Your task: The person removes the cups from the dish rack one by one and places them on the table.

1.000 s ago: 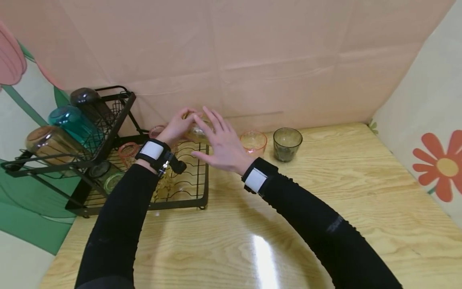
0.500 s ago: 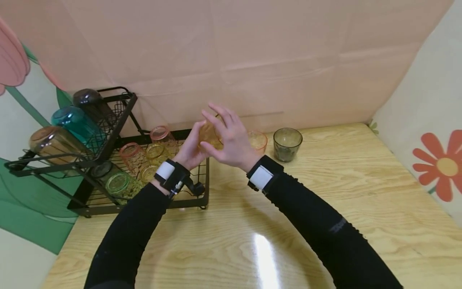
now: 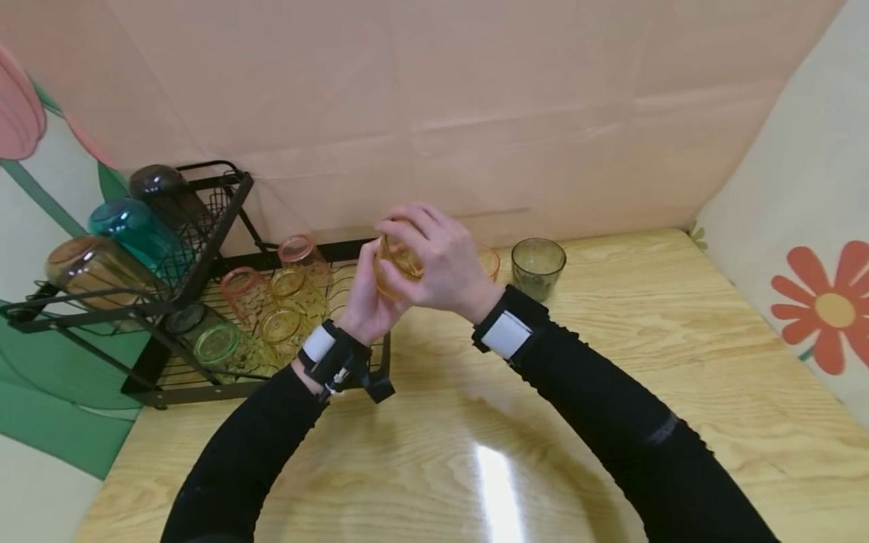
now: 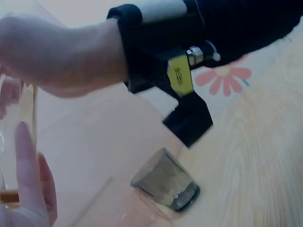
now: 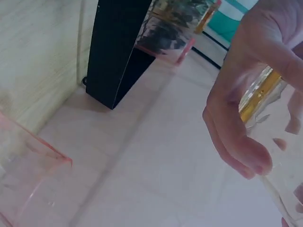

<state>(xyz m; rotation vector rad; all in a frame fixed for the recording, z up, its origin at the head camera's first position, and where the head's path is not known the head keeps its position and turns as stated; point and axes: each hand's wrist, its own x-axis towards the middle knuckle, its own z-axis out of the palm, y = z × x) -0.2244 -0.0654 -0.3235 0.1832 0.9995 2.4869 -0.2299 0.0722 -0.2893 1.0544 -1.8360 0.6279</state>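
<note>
Both hands hold an amber drinking glass (image 3: 407, 262) close to the rack's right end, in the head view. My left hand (image 3: 370, 305) cups it from the left and below. From the right, my right hand (image 3: 448, 260) curls its fingers over the glass, thumb on the near side. The glass is tilted, its hollow partly showing between the hands. In the left wrist view, a straight finger lies along the clear wall of the glass (image 4: 10, 142). The right wrist view shows the patterned glass (image 5: 279, 123) at the right edge, partly covered by fingers.
A black two-tier dish rack (image 3: 227, 219) stands at left. Brown, teal (image 3: 139, 230) and dark glasses lie on its upper tier; several pink, yellow and green glasses stand upside down below. A pink-rimmed glass (image 3: 490, 262) and a grey glass (image 3: 538, 265) stand upright by the wall.
The left hand has brought the glass from over the rack rightward to the right hand. The right hand's spread fingers have curled onto the glass.
</note>
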